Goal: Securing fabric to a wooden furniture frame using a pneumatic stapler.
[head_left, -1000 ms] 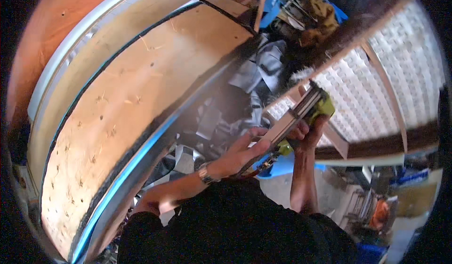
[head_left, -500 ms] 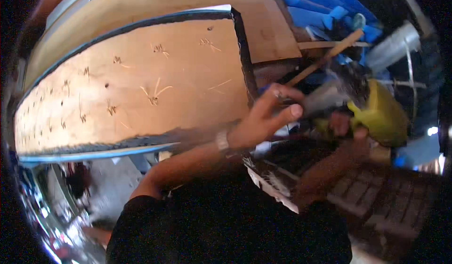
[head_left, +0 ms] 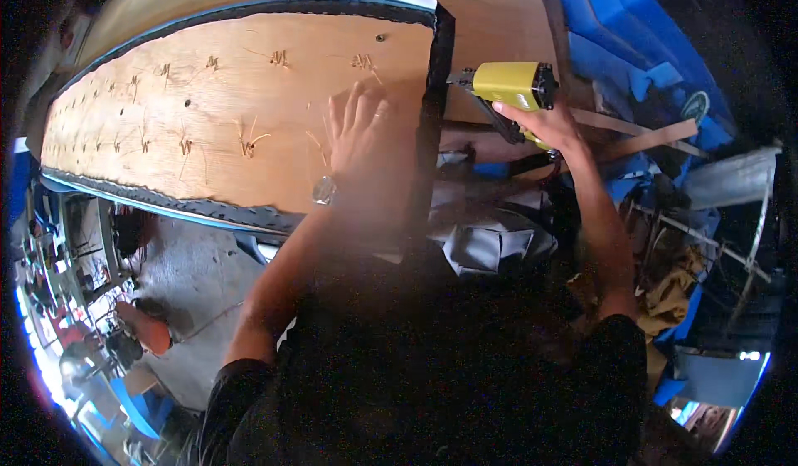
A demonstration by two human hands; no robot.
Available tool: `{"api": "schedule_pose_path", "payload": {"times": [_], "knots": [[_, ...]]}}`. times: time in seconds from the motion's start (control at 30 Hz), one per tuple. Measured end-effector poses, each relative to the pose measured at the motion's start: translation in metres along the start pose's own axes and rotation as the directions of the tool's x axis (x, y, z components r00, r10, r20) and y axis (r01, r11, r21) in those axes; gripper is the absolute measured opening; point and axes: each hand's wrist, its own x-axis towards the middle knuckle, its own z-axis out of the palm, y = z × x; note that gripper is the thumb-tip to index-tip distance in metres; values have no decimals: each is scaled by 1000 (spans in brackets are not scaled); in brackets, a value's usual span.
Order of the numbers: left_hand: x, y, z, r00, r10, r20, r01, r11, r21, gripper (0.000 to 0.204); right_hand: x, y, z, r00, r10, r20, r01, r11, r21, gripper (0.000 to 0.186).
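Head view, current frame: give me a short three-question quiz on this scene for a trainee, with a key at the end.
1. Which hand holds the yellow tool?
2. True or false: the left hand has its fingers extended over the wooden panel.
3. What colour is the edging along the panel's right-hand end?
A) red
B) black
C) yellow

Key:
1. The right hand.
2. True.
3. B.
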Motion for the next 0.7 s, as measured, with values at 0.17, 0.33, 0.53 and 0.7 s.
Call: {"api": "schedule_pose_path", "payload": {"times": [0.17, 0.33, 0.53, 0.7], "knots": [[0, -7, 6, 992, 95, -81, -95, 996, 4, 51, 22, 0, 8, 989, -69, 127, 76, 996, -47, 42], [3, -10, 11, 996, 30, -87, -36, 997, -74, 49, 31, 5, 11, 981, -161, 110, 167, 985, -49, 34], [4, -14, 8, 992, 44, -114, -60, 988, -144, 47, 33, 0, 9, 983, -109, 149, 127, 984, -121, 35], [3, -13, 11, 980, 43, -192, -71, 987, -146, 41, 26, -4, 11, 971, -120, 208, 132, 990, -45, 36]]}}
